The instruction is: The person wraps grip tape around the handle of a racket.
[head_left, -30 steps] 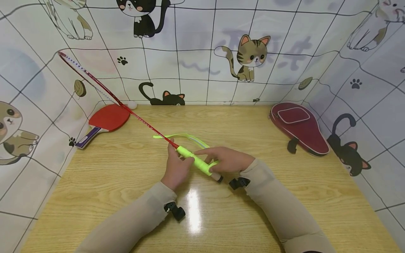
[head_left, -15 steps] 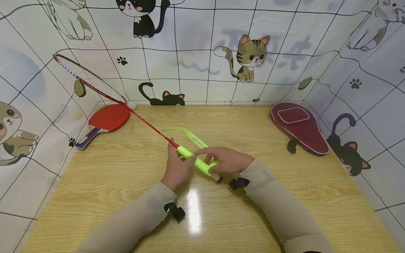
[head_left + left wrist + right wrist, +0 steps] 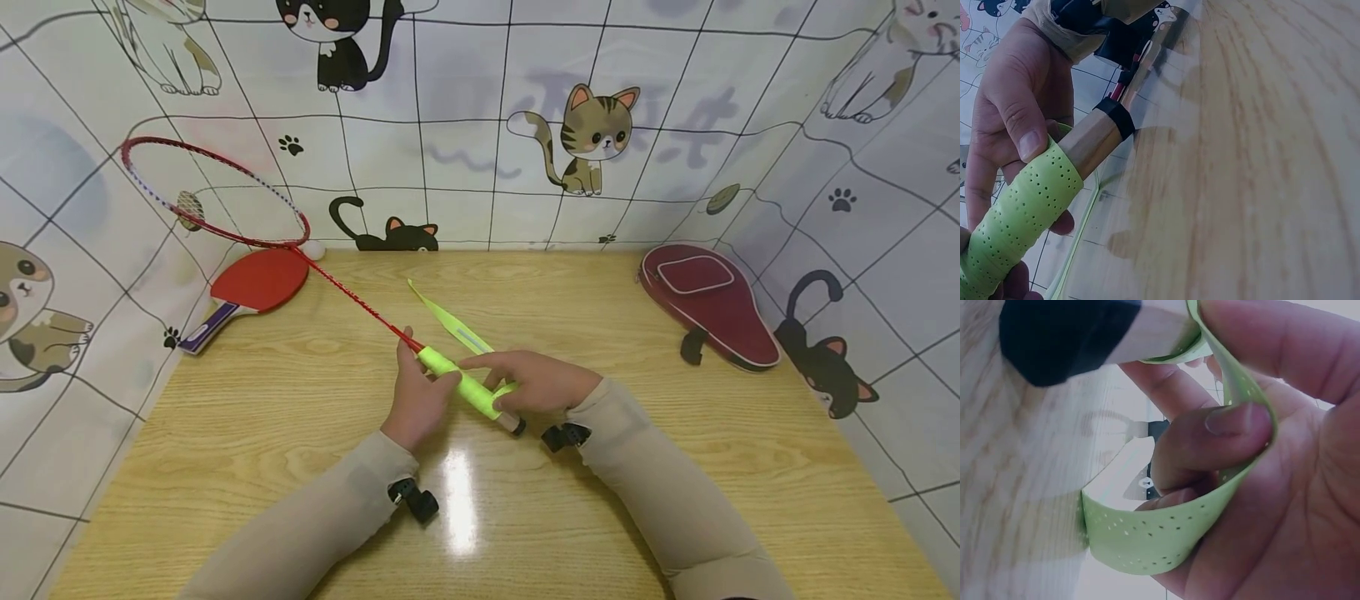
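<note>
A red badminton racket (image 3: 348, 293) slants up to the left, its head raised in front of the back wall. Neon yellow-green overgrip tape (image 3: 480, 393) covers most of its handle. Near the butt, a stretch of bare wooden handle (image 3: 1094, 140) shows, with a black cap (image 3: 1063, 340) at the end. My left hand (image 3: 420, 402) grips the handle's upper part, thumb on the wrapped tape. At the lower end, my right hand (image 3: 553, 381) pinches the tape. The loose tape strip (image 3: 1141, 540) loops through its fingers, and its tail lies across the table beyond.
At left lies a red table tennis paddle (image 3: 262, 279), with a white ball (image 3: 312, 250) beside it. A dark red paddle case (image 3: 708, 304) rests at the back right of the wooden table (image 3: 300, 425). Cat-printed walls (image 3: 465, 150) border the table at the back and sides.
The racket has turned about its shaft, so its head goes from nearly edge-on to a wide oval. The tape's tail has swung away to the right. Both hands stay in place.
</note>
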Motion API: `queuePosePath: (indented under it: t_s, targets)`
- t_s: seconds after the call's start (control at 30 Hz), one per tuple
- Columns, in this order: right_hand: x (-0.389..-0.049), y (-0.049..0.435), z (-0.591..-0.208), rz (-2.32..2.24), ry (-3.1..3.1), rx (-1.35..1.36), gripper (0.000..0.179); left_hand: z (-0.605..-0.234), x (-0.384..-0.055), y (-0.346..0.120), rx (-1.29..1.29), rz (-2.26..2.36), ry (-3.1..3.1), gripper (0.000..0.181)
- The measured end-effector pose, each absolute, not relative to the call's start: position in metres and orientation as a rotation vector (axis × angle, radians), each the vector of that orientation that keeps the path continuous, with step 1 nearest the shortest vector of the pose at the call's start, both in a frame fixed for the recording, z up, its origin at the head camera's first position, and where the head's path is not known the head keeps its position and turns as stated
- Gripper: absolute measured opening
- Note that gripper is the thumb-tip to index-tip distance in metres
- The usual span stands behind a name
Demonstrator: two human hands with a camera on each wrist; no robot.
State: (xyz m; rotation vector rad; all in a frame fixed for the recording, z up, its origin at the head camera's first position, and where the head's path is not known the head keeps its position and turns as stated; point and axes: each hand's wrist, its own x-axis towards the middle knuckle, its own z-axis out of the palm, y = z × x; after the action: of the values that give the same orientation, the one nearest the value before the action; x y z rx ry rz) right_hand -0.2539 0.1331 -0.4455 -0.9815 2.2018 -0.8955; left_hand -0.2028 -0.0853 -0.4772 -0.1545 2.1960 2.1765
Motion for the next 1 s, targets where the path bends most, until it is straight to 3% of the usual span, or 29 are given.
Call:
queuePosePath:
  t_s: [1.0]
  targets:
    - [-0.239, 0.128, -0.443, -0.873, 2.282, -0.948, 0.077, -0.487, -0.199, -0.084, -0.118, 2.211, 2.241, 0.101]
